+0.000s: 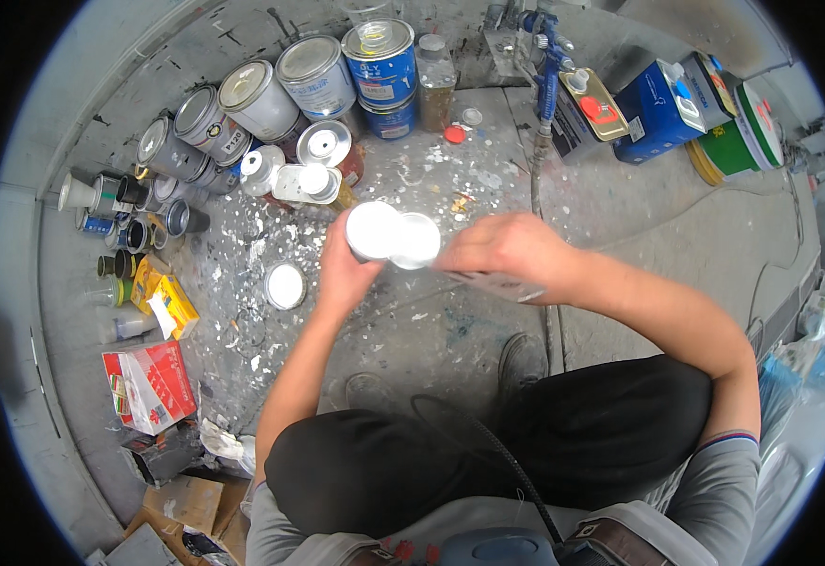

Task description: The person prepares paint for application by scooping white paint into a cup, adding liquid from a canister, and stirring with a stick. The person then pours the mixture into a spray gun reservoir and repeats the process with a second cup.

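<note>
My left hand is wrapped round a cup whose round top shows bright white; glare hides whether that is a lid or paint. Right beside it, overlapping its edge, is a second round white-topped container. My right hand is closed at that container's right side, with a thin flat greyish strip showing below the fingers. What exactly the strip is, I cannot make out. A small round white-filled pot or lid rests on the floor left of my left wrist.
Metal paint cans and a blue can line the back. Small cups cluster at left, near a red box. A blue spray gun hangs behind; a blue jerrycan and green bucket stand at right.
</note>
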The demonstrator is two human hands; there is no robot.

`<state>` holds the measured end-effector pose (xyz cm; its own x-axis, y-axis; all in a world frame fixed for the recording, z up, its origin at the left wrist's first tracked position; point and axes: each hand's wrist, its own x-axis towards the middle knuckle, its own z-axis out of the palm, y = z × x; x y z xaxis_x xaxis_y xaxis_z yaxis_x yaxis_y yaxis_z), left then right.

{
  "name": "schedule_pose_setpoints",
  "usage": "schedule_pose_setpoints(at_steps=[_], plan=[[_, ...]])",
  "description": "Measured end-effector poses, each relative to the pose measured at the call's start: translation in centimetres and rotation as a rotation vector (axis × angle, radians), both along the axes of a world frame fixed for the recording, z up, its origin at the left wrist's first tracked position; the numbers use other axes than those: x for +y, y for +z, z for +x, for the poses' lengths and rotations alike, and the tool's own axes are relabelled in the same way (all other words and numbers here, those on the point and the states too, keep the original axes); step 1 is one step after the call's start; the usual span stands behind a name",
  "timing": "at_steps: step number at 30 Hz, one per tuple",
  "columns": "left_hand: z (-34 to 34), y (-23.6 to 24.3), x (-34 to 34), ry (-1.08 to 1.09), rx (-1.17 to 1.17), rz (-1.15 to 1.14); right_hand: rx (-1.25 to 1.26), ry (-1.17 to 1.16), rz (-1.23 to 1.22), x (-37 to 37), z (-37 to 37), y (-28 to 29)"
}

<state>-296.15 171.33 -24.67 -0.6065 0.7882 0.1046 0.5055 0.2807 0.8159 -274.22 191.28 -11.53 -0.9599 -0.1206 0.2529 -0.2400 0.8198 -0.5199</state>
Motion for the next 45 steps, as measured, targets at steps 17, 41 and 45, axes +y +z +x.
schedule_pose_setpoints(at_steps=[17,41,45], plan=[[-0.3,1.5,-3.5,-0.278,-0.010,0.001,-0.036,-0.157,-0.001,-1.5,-4.2,-0.4],[-29.0,-14.8,-11.2,0.567,-0.488,0.304,-0.360,-0.536,-0.350,-3.1,-5.3,-1.3],[-27.9,-17.8,-15.6,0.683,-0.199,0.402,-0.359,-0.553,-0.339,-3.3,-5.9,-1.5]])
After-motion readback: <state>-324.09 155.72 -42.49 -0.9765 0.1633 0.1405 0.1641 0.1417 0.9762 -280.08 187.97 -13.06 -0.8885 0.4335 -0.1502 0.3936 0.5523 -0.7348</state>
